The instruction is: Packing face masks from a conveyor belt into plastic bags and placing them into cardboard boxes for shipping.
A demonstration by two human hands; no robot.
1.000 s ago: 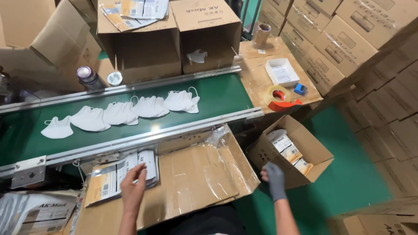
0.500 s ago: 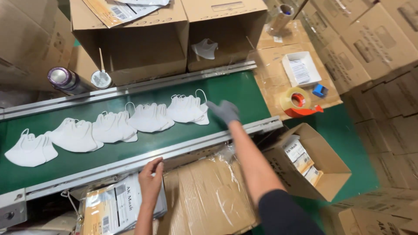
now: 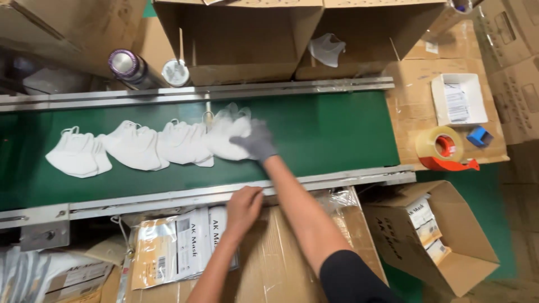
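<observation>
A long green conveyor belt (image 3: 337, 132) with metal side rails runs across the view, hemmed in on every side by brown cardboard boxes. Two big open boxes (image 3: 241, 45) stand behind the far rail, and one of them has a single white mask lying inside. On the near side, a flattened carton (image 3: 292, 264) wrapped in clear plastic serves as a work surface, with a stack of printed mask pouches (image 3: 179, 247) lying on it. At the right, a smaller open box (image 3: 449, 247) holds packed pouches, and a roll of clear tape (image 3: 441, 147) on a red dispenser sits on a box top near a small white tray (image 3: 457, 100). A metal bottle (image 3: 132, 68) stands behind the far rail at the left.

A row of white masks (image 3: 140, 148) lies overlapping along the belt. The right arm stretches out over the near rail, and the right hand (image 3: 254, 141), in a grey glove, is closed down on the last mask of the row (image 3: 227, 132), gripping its right edge. The bare left hand (image 3: 244, 205) rests loosely curled, holding nothing, on the top edge of the pouches, just beside the near rail.
</observation>
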